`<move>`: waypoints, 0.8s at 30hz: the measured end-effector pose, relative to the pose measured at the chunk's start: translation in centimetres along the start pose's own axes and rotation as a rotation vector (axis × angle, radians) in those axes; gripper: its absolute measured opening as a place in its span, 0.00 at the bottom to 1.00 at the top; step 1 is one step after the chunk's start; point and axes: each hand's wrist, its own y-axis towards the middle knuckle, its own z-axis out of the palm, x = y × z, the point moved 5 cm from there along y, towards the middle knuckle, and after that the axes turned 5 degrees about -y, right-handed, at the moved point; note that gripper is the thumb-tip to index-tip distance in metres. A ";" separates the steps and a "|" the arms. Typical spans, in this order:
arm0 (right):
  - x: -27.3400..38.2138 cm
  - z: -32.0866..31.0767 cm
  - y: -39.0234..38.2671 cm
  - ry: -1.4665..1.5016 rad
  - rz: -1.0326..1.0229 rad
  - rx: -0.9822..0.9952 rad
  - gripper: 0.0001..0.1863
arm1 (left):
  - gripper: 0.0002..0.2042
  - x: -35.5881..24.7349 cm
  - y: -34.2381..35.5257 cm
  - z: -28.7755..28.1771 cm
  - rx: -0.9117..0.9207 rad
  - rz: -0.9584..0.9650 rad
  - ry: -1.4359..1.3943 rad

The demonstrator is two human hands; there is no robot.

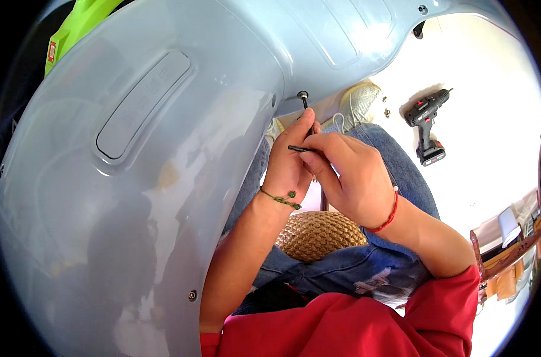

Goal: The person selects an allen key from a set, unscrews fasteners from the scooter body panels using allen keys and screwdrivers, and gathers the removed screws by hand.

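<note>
My left hand (pixel 291 154), with a green cord bracelet, is closed on the upright shaft of a black hex key (pixel 305 102). The key's tip meets a bolt (pixel 302 94) in the lower edge of a glossy pale blue-grey moulded panel (pixel 235 41). My right hand (pixel 357 175), with a red bracelet, overlaps the left and pinches a short black rod (pixel 297 149) lying crosswise; whether it joins the key is hidden by the fingers. A long oval inset (pixel 142 104) and another bolt (pixel 192 294) are on the panel's left part.
A black cordless drill (pixel 427 119) lies on the white floor (pixel 472 190) at right, near small metal parts (pixel 386 112). A lime-green plastic piece (pixel 68 30) is at upper left, a woven seat (pixel 315 235) between my legs, and wooden furniture (pixel 493 262) at far right.
</note>
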 end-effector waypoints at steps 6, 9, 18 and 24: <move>-0.6 0.3 0.7 0.285 0.418 -0.024 0.07 | 0.13 0.3 0.8 0.2 0.204 -0.135 -0.103; -0.8 0.3 1.1 0.251 0.450 -0.014 0.09 | 0.14 0.3 0.8 0.1 0.210 -0.118 -0.094; -0.2 0.2 1.5 0.117 0.421 -0.001 0.07 | 0.13 0.2 1.7 -1.1 0.283 -0.191 -0.075; 0.3 0.3 1.8 -0.427 -0.245 0.291 0.09 | 0.09 0.0 1.3 -0.8 0.081 -0.092 -0.055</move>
